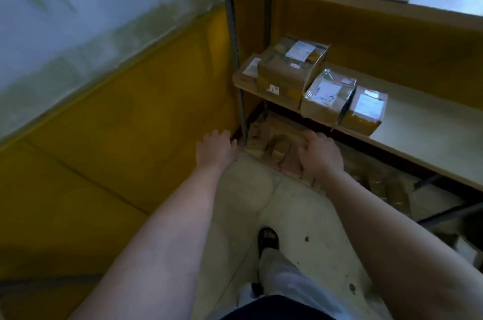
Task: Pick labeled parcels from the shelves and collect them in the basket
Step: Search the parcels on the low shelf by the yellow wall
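1. The low parcel (281,148), a brown taped package, lies on the bottom level of the rack. It sits just above the floor (295,215), packed among other brown parcels in dim light.
2. Your right hand (320,156) is at its right end, thumb and fingers curled around it. The picture is blurred, so how firm the grip is cannot be told.
3. Your left hand (217,148) is spread and holds nothing, just beside the shelf post (239,100). Bring it past the post to the parcel's left end for support.
4. Draw the parcel straight out toward you, since the neighbours touching it will likely drag along.
5. No label shows on it from here, so turn it over to check.
6. Above, the middle shelf (418,136) carries several labelled parcels (328,95).
7. The basket is not in view.
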Tool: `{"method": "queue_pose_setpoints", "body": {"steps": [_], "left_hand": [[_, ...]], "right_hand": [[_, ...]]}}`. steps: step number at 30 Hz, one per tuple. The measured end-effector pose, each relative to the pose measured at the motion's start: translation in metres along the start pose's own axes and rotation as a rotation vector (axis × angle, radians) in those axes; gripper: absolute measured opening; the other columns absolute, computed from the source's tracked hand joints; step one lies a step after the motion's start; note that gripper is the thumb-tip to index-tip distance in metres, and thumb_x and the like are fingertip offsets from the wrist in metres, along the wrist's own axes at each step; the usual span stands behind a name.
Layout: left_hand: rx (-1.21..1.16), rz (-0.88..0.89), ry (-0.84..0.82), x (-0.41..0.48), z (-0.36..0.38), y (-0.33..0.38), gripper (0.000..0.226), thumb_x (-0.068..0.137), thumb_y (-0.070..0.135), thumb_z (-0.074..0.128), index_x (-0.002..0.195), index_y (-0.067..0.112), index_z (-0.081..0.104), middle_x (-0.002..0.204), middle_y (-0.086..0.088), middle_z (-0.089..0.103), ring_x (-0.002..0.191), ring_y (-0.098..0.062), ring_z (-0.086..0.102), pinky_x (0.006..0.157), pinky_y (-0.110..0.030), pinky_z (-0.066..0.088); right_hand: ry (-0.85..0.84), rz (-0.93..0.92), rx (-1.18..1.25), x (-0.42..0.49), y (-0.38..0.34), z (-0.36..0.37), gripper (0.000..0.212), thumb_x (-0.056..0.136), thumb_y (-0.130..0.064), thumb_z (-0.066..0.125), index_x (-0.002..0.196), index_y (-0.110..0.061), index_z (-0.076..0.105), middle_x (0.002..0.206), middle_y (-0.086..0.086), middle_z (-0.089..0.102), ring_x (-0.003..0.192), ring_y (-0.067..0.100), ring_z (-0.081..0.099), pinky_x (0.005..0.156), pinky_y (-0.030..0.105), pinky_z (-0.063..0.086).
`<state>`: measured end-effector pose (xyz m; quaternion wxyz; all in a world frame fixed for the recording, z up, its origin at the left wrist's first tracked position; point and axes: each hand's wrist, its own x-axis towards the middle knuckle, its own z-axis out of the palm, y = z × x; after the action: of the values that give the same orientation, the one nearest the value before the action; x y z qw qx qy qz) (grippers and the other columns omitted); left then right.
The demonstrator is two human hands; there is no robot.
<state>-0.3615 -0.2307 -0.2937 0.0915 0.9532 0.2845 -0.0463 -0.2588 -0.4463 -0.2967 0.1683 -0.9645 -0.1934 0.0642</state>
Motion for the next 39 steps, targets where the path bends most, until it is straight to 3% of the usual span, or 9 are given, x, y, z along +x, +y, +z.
{"method": "queue_pose_setpoints", "body": {"steps": [14,20,22,24,28,30,34,39], "left_hand": [[-0.039,-0.105,-0.110,0.167,0.024,-0.044,0.037,0.102,0.039,0.035,0.125,0.016,0.054,0.126,-0.012,0.059,0.114,-0.034,0.057,0.092,-0.048,0.049],[-0.115,-0.116,-0.213,0.235,0.066,-0.067,0.038,0.104,0.035,0.035,0.126,0.013,0.056,0.121,-0.012,0.058,0.111,-0.031,0.057,0.093,-0.044,0.047],[-0.164,-0.107,-0.226,0.266,0.099,-0.073,0.039,0.104,0.034,0.036,0.123,0.010,0.060,0.117,-0.015,0.061,0.103,-0.032,0.059,0.086,-0.041,0.050],[-0.180,-0.070,-0.257,0.300,0.144,-0.077,0.039,0.102,0.035,0.036,0.118,0.011,0.062,0.118,-0.017,0.062,0.103,-0.034,0.059,0.086,-0.040,0.050],[-0.334,-0.110,-0.224,0.370,0.253,-0.077,0.035,0.100,0.032,0.044,0.115,0.008,0.065,0.119,-0.018,0.065,0.108,-0.035,0.061,0.093,-0.042,0.049],[-0.397,-0.078,-0.231,0.397,0.308,-0.073,0.034,0.101,0.029,0.046,0.115,0.006,0.065,0.115,-0.018,0.066,0.104,-0.034,0.062,0.092,-0.040,0.051],[-0.462,-0.049,-0.197,0.458,0.423,-0.065,0.036,0.100,0.033,0.046,0.113,0.004,0.063,0.109,-0.022,0.065,0.100,-0.038,0.061,0.087,-0.045,0.052],[-0.621,-0.127,-0.287,0.525,0.527,-0.051,0.045,0.102,0.043,0.041,0.117,0.006,0.063,0.115,-0.019,0.064,0.105,-0.036,0.062,0.089,-0.046,0.053]], "right_hand": [[-0.198,0.110,0.021,0.169,-0.021,0.076,0.028,0.098,-0.027,0.046,0.120,-0.014,0.058,0.116,0.011,0.061,0.103,0.031,0.059,0.089,0.046,0.053],[-0.260,0.198,0.006,0.212,-0.026,0.136,0.027,0.096,-0.030,0.042,0.108,-0.014,0.060,0.104,0.009,0.063,0.088,0.028,0.061,0.075,0.038,0.054],[-0.278,0.288,0.045,0.230,-0.023,0.169,0.024,0.098,-0.030,0.041,0.098,-0.017,0.062,0.092,0.006,0.065,0.077,0.019,0.062,0.072,0.038,0.058],[-0.317,0.336,0.056,0.249,-0.019,0.207,0.025,0.102,-0.031,0.040,0.102,-0.019,0.062,0.092,0.005,0.064,0.079,0.018,0.063,0.074,0.037,0.058],[-0.295,0.295,0.012,0.297,0.006,0.304,0.041,0.104,-0.032,0.040,0.137,-0.011,0.053,0.127,0.017,0.063,0.114,0.032,0.060,0.098,0.040,0.049],[-0.298,0.296,-0.020,0.324,0.021,0.356,0.045,0.105,-0.031,0.038,0.145,-0.011,0.045,0.132,0.015,0.061,0.119,0.031,0.058,0.101,0.036,0.044],[-0.235,0.305,0.103,0.391,0.056,0.467,0.042,0.105,-0.031,0.034,0.129,-0.004,0.055,0.116,0.021,0.066,0.106,0.035,0.063,0.089,0.037,0.049],[-0.177,0.302,0.218,0.461,0.090,0.576,0.044,0.104,-0.025,0.042,0.131,0.009,0.050,0.138,0.024,0.047,0.126,0.038,0.048,0.103,0.041,0.044]]}}
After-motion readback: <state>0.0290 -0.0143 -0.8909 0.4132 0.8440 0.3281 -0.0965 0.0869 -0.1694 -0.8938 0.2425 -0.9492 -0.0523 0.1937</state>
